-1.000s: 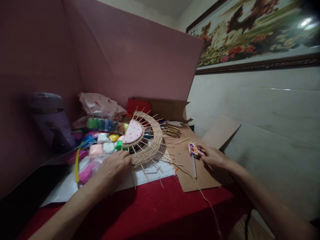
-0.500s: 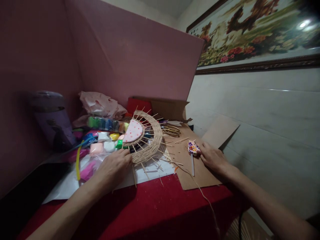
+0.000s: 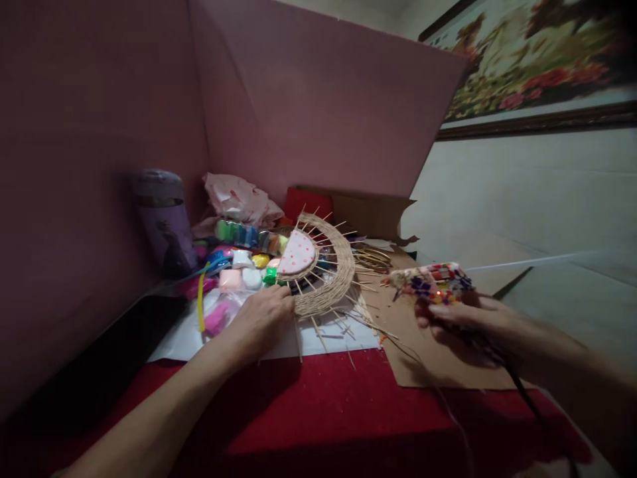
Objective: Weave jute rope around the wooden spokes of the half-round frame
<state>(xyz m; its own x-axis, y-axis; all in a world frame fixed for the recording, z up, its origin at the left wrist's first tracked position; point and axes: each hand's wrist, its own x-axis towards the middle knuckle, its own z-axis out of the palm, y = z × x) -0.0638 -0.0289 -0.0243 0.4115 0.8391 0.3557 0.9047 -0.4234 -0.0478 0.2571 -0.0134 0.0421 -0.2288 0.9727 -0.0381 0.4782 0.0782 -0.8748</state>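
Observation:
My left hand (image 3: 266, 318) pinches the lower end of a half-round craft piece (image 3: 343, 272), a band of twine woven over thin sticks that fan outward. At its centre sits a pink half-disc (image 3: 297, 253) with red dots. Raised above the cardboard, my right hand (image 3: 460, 317) is wrapped around a flower-patterned hot glue gun (image 3: 438, 282). Its nozzle points left toward the craft piece, and a small red light glows on its side. A whitish glue stick (image 3: 507, 264), smeared by motion, extends from its back. A dark cord hangs below the hand.
Cardboard (image 3: 432, 358) lies on the red tablecloth (image 3: 318, 392), with loose sticks and a wire coil (image 3: 373, 259) near its far side. Packets of coloured clay (image 3: 239, 279) and a purple tumbler (image 3: 166, 232) stand left. A loose twine strand trails right of the craft piece.
My right hand has lifted the glue gun off the cardboard and turned its nozzle left. My left hand keeps hold of the craft piece. The camera view has swung left.

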